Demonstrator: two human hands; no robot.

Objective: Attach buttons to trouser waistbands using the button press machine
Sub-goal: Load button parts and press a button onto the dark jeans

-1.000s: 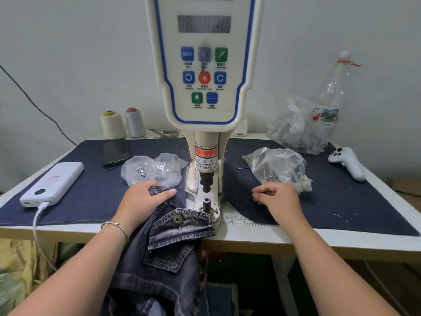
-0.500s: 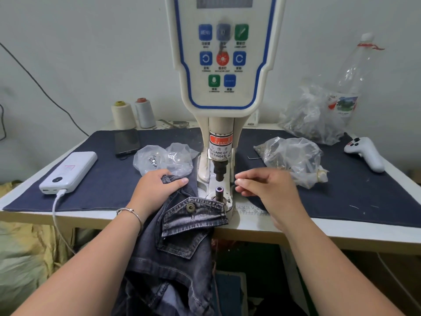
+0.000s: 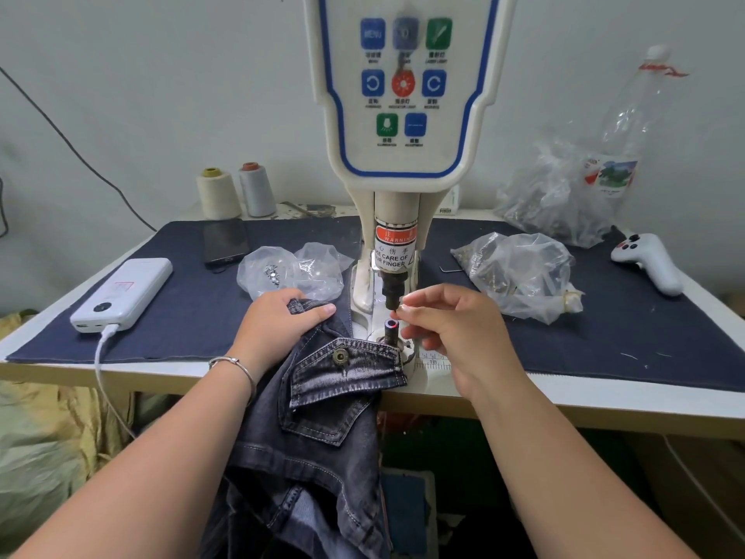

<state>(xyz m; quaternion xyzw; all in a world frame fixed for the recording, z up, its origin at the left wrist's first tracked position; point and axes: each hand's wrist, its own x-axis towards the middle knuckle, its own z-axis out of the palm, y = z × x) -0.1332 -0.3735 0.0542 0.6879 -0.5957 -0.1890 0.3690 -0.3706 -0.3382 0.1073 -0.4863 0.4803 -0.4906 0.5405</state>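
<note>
right fingers [image 3: 407, 312] pinch beside die post [image 3: 391, 329]; one button [image 3: 340, 357] on trousers [image 3: 322, 397].

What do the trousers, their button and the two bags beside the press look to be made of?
Trousers: dark washed denim, going by the twill weave, faded patches and pale topstitching. Button: seemingly metal with a dull brass finish. Left bag and right bag: thin clear plastic film, crinkled, glossy and see-through, with small parts showing inside.
</note>
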